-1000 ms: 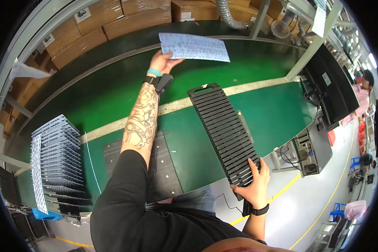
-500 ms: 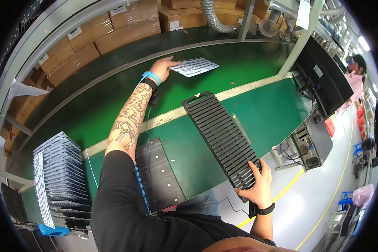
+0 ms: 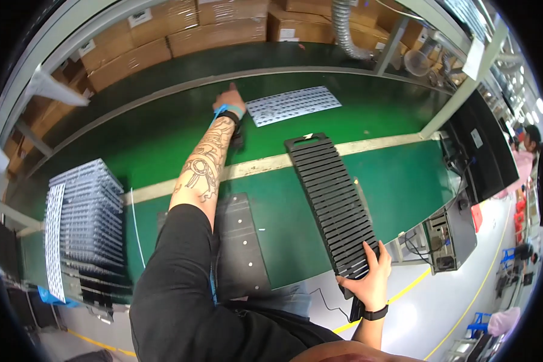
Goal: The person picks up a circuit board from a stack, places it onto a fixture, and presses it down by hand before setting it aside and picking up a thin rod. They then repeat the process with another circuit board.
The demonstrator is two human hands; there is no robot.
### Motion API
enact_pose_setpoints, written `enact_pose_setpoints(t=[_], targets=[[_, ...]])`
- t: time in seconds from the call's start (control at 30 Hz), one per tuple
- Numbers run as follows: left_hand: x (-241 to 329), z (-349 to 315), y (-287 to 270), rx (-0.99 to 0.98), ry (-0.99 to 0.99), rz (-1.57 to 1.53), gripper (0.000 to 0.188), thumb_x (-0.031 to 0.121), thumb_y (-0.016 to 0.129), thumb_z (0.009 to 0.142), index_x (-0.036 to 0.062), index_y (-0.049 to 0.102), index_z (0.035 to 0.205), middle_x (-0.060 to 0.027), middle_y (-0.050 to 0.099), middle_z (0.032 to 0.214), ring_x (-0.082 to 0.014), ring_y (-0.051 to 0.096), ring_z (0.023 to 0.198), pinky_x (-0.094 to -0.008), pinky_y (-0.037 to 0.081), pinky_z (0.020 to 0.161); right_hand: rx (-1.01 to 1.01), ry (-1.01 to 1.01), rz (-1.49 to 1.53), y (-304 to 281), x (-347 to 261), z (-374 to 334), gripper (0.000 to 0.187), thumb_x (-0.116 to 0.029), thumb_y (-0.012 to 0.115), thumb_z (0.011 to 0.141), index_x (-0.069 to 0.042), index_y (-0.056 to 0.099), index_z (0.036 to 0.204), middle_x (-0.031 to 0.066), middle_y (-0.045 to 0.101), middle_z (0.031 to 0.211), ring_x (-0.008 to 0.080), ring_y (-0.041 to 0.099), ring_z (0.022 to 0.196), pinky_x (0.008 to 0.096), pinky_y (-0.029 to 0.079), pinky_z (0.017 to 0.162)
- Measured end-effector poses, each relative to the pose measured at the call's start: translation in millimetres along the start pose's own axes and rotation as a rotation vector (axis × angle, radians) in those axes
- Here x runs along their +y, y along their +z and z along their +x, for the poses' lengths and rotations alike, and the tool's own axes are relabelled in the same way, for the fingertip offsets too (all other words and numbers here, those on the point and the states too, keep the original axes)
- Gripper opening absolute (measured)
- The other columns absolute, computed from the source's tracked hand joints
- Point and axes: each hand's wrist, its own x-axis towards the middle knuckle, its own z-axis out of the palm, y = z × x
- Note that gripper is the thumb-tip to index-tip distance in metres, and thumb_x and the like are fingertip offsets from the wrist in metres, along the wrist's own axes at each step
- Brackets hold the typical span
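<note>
My right hand (image 3: 371, 279) grips the near end of a long black slotted rack (image 3: 335, 202), thumb on one side and fingers on the other. The rack lies slanted across the green bench, its far end with a handle cutout resting over the pale strip. On the green belt beyond lies a white panel (image 3: 292, 105) with rows of dark marks. Just left of that panel is my left hand (image 3: 230, 99), slightly blurred, fingers apart and holding nothing. A tall stack of similar panels in a dark rack (image 3: 87, 223) stands at the left, a white panel (image 3: 55, 241) along its side.
A dark board with pale studs (image 3: 241, 241) lies on the bench under my left arm. Cardboard boxes (image 3: 217, 36) line the back. A monitor (image 3: 479, 145) stands at the right. A person in pink (image 3: 525, 158) is far off at the right.
My left hand has let go of the white panel, which now lies flat on the belt, and has drawn away to its left. My right hand stays on the rack. The view has shifted.
</note>
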Motion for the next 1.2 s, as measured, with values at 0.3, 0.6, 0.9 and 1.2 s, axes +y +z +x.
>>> enact_pose_setpoints(t=[0.3, 0.6, 0.9, 1.2], targets=[[42.2, -288.9, -140.0, 0.147, 0.446, -0.743, 0.028, 0.024, 0.071, 0.076, 0.0023, 0.075, 0.093, -0.0245, 0.071, 0.092, -0.0403, 0.070, 0.088, -0.0446, 0.058, 0.081, 0.068, -0.186, -0.069, 16.6, 50.3, 12.9, 0.094, -0.032, 0.091, 0.063, -0.012, 0.052, 0.146, 0.0271, 0.041, 0.150, 0.0437, 0.040, 0.137, 0.0537, 0.033, 0.115], [-165.7, -542.4, -253.9, -0.344, 0.629, -0.815, 0.032, 0.016, 0.076, 0.089, 0.0030, 0.071, 0.118, -0.0152, 0.073, 0.100, -0.0311, 0.070, 0.093, -0.0376, 0.056, 0.080, 0.085, -0.257, -0.099, 13.0, 37.1, 3.8, 0.077, -0.033, 0.083, 0.080, -0.011, 0.051, 0.147, 0.0248, 0.039, 0.153, 0.0401, 0.036, 0.143, 0.0521, 0.032, 0.116], [-430.9, -547.9, -382.6, 0.430, -0.302, 0.474, 0.068, 0.044, 0.085, 0.075, 0.0040, 0.064, 0.126, -0.0208, 0.065, 0.122, -0.0374, 0.060, 0.119, -0.0446, 0.050, 0.097, 0.286, -0.286, 0.113, 5.8, -6.5, 0.5, 0.051, -0.029, 0.074, 0.092, -0.003, 0.061, 0.134, 0.0196, 0.053, 0.143, 0.0338, 0.049, 0.134, 0.0440, 0.036, 0.113], [-478.2, -500.0, -388.0, 0.011, -0.526, 0.233, 0.111, 0.056, 0.090, 0.064, 0.0091, 0.039, 0.150, -0.0289, 0.058, 0.131, -0.0398, 0.056, 0.126, -0.0437, 0.046, 0.106, 0.251, -0.351, 0.148, 22.9, -32.9, -20.5, 0.045, -0.024, 0.071, 0.095, -0.003, 0.061, 0.133, 0.0173, 0.057, 0.140, 0.0321, 0.051, 0.131, 0.0414, 0.038, 0.111]])
